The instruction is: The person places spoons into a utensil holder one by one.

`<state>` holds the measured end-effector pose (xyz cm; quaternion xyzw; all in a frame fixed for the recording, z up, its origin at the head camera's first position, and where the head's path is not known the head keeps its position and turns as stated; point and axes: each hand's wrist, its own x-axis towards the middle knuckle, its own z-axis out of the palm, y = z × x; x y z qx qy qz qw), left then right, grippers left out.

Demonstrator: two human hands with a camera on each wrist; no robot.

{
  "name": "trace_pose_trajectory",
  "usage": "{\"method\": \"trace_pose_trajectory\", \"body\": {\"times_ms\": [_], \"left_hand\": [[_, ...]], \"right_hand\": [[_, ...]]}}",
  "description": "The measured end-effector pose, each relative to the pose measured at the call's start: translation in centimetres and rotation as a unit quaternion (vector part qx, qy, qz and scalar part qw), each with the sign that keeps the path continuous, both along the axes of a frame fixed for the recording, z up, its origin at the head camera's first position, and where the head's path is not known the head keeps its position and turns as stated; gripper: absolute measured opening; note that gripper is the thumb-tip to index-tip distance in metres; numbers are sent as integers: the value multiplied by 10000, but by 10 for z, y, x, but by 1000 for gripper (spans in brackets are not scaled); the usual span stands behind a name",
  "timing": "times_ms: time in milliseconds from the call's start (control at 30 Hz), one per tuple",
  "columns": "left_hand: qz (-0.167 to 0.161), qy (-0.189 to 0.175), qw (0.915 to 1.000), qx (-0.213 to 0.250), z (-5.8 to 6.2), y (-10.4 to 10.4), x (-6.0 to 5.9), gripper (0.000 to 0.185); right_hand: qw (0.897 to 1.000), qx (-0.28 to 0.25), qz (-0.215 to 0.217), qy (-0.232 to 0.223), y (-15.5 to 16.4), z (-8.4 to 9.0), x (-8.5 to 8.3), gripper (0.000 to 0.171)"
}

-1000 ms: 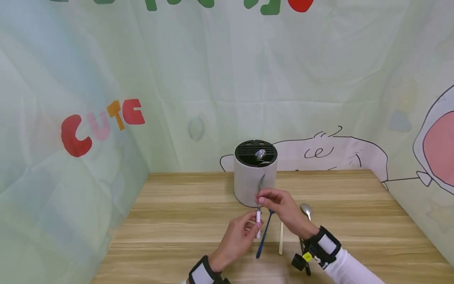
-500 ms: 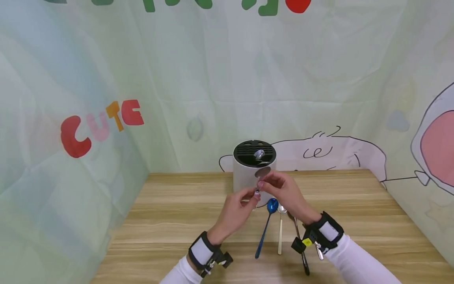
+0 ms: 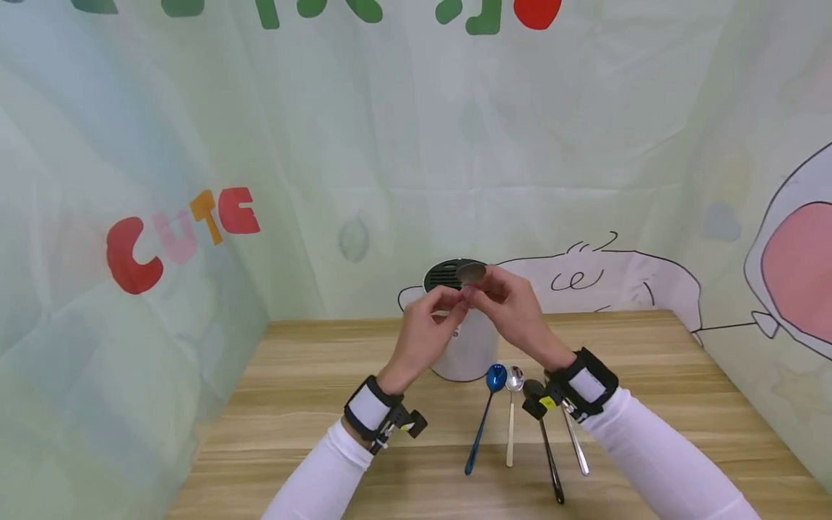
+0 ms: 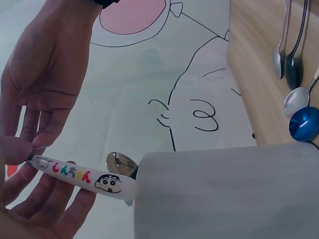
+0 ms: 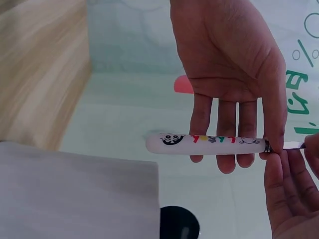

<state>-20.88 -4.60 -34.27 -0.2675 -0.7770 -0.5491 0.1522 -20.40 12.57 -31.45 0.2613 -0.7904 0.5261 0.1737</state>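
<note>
A spoon point(image 3: 471, 273) with a white, cartoon-printed handle point(image 4: 75, 173) is held upright, bowl up, over the front of a white cylindrical utensil holder point(image 3: 469, 354). My left hand point(image 3: 424, 334) pinches it at the upper end of the handle. Beside that, my right hand point(image 3: 520, 309) pinches the thin metal neck just under the bowl. In the left wrist view the handle's lower end is close to the holder's rim; whether they touch I cannot tell. Both hands partly cover the holder's slotted black top point(image 3: 442, 276). Another spoon point(image 4: 121, 163) sticks out of it.
On the wooden table point(image 3: 312, 404) in front of the holder lie a blue spoon point(image 3: 479, 433), a cream-handled spoon point(image 3: 510, 433), a black spoon point(image 3: 551, 462) and a silver spoon point(image 3: 576, 446). A printed cloth point(image 3: 364, 144) hangs behind and at the sides.
Both hands have risen with the spoon, from in front of the holder to the height of its top. The bowl has turned its broad face to the head camera.
</note>
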Motion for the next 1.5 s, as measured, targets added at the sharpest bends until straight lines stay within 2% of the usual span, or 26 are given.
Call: {"method": "trace_pose_trajectory", "body": {"times_ms": [300, 533, 667, 900, 1067, 1300, 1500], "left_hand": [[197, 335, 9992, 49, 17, -1, -20, 18], [422, 489, 9976, 251, 23, -2, -39, 11], [399, 460, 9978, 266, 22, -2, -45, 10], [442, 678, 9959, 416, 21, -2, -56, 11], [438, 708, 9958, 386, 17, 0, -62, 10], [491, 559, 9971, 158, 5, 2, -70, 7], [513, 319, 9982, -30, -4, 1, -73, 6]], "right_hand": [[9990, 142, -345, 252, -3, 18, -17, 13], [9983, 193, -435, 344, -5, 24, -32, 21], [9979, 271, -471, 366, -5, 23, -37, 20], [9965, 351, -536, 529, -8, 20, -49, 15], [9949, 546, -623, 571, -9, 18, -52, 13], [9932, 821, -766, 322, -6, 10, -58, 13], [9924, 898, -805, 238, -4, -1, -62, 14]]}}
